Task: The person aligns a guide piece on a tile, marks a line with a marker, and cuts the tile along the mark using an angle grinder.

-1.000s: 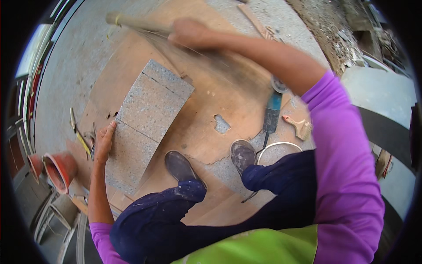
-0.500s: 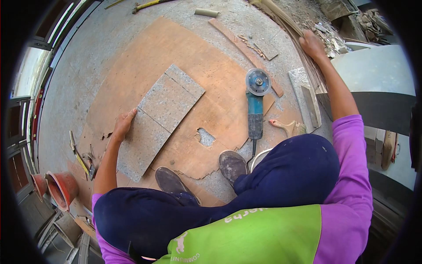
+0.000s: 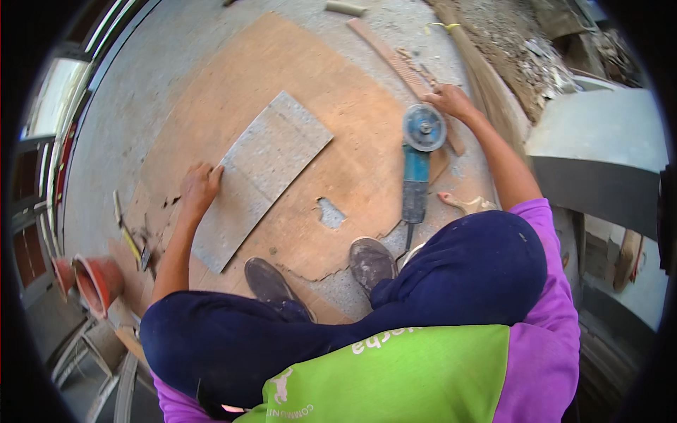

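Note:
My left hand [image 3: 202, 189] is closed on the left edge of a grey speckled tile [image 3: 262, 187], which lies aslant on a brown board. Faint straight lines cross the tile's face. My right hand [image 3: 449, 101] is closed, its fingers curled down over a ridged brown strip [image 3: 386, 55]. What those fingers hold, if anything, is hidden. Right below that hand lies a blue angle grinder [image 3: 415, 166], its round disc [image 3: 424, 127] facing up and its cord running toward my right shoe. A paintbrush [image 3: 467, 204] rests to the right of the grinder, near my right knee.
The brown board [image 3: 233, 84] has a ragged hole and a torn near edge by my shoes. Brown bristles [image 3: 486, 77] lie along the right, beside rubble [image 3: 504, 53]. Orange buckets [image 3: 99, 282] and hand tools [image 3: 132, 243] are at the left. A short tube [image 3: 345, 8] lies at the far side.
My right hand has left the bristle bundle and moved left and nearer, to the brown strip by the grinder. My left hand stays on the tile's edge. The view has shifted slightly.

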A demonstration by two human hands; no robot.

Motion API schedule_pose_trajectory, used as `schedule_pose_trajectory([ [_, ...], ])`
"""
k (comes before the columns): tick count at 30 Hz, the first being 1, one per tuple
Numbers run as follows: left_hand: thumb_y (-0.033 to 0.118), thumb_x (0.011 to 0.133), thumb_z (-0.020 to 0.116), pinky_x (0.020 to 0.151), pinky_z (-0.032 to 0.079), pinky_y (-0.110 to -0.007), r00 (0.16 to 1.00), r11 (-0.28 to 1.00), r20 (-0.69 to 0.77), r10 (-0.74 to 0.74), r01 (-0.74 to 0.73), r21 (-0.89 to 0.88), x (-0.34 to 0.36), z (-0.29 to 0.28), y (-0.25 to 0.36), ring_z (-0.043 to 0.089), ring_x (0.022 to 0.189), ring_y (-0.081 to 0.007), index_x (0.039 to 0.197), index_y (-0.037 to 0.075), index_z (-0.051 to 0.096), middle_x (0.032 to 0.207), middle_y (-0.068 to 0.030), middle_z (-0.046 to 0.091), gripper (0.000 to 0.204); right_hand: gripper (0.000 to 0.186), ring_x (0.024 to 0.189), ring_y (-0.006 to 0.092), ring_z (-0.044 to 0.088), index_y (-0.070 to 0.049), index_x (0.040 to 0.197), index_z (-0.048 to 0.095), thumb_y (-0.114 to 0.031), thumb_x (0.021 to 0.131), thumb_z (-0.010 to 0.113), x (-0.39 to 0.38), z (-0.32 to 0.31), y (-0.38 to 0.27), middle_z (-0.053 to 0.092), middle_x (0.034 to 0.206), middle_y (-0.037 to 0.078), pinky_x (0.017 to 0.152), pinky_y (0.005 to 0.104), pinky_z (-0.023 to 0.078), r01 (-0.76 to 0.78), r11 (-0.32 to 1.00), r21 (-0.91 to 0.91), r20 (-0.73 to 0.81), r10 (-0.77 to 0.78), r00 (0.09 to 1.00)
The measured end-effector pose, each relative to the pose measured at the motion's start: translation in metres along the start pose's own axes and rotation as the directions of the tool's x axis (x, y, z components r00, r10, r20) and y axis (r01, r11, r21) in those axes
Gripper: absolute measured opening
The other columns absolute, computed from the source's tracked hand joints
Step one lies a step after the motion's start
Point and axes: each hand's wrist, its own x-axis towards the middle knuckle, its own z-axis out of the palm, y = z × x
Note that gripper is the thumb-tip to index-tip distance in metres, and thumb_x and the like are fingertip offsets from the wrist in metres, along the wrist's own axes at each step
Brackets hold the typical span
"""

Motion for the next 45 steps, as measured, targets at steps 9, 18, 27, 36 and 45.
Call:
schedule_pose_trajectory([
  [9,0.032,0.093,0.068,0.08,0.054,-0.05,0.995,0.998,0.089,0.053,-0.054,0.012,0.002,-0.018,0.014,0.068,0.092,-0.0399,0.098,0.004,0.075,0.094,-0.0205,0.071,0.029,0.042,0.09,0.0407,0.072,0.0,0.103,0.07,-0.036,0.082,0.076,0.001,0.007,0.011,0.072,0.096,0.03,0.082,0.0473,0.054,0.023,0.994,0.105,-0.225,0.001,0.974],
  [18,0.035,0.097,0.068,0.079,0.055,-0.038,0.975,0.984,0.203,0.088,-0.054,-0.169,0.055,-0.091,0.015,0.073,0.089,-0.0279,0.103,-0.003,0.075,0.096,-0.0199,0.076,0.04,0.055,0.088,0.0229,0.07,-0.001,0.126,0.068,-0.035,0.085,0.076,-0.039,-0.046,-0.046,0.073,0.098,0.018,0.081,0.036,0.054,-0.014,0.924,0.382,-0.308,0.142,0.941],
  [27,0.044,0.099,0.063,0.063,0.05,-0.037,0.896,0.983,0.405,0.183,-0.163,-0.082,0.133,-0.113,0.058,0.064,0.068,-0.0197,0.084,-0.002,0.071,0.074,-0.0096,0.068,0.048,0.049,0.085,0.016,0.066,0.005,0.12,0.065,-0.03,0.087,0.075,-0.12,0.033,-0.218,0.07,0.093,0.012,0.08,0.0315,0.053,0.189,0.67,0.718,-0.253,-0.002,0.967],
  [36,0.042,0.096,0.067,0.068,0.056,-0.034,0.891,0.947,0.448,-0.068,0.2,-0.253,0.177,-0.012,0.044,0.071,0.077,-0.0217,0.094,-0.001,0.076,0.091,-0.0145,0.076,0.044,0.049,0.096,0.0259,0.072,0.005,0.127,0.062,-0.025,0.09,0.074,-0.096,0.137,-0.244,0.074,0.105,0.019,0.087,0.0365,0.056,0.196,0.73,0.655,-0.245,-0.04,0.969],
  [45,0.037,0.094,0.074,0.069,0.057,-0.031,0.861,0.581,0.418,-0.291,0.506,-0.638,0.196,0.043,0.085,0.07,0.075,-0.0211,0.102,-0.003,0.075,0.095,-0.0131,0.076,0.041,0.05,0.11,0.0419,0.061,0.003,0.127,0.059,-0.027,0.089,0.072,-0.108,0.132,-0.253,0.065,0.114,0.025,0.095,0.0487,0.05,0.249,0.865,0.437,-0.313,-0.114,0.943],
])
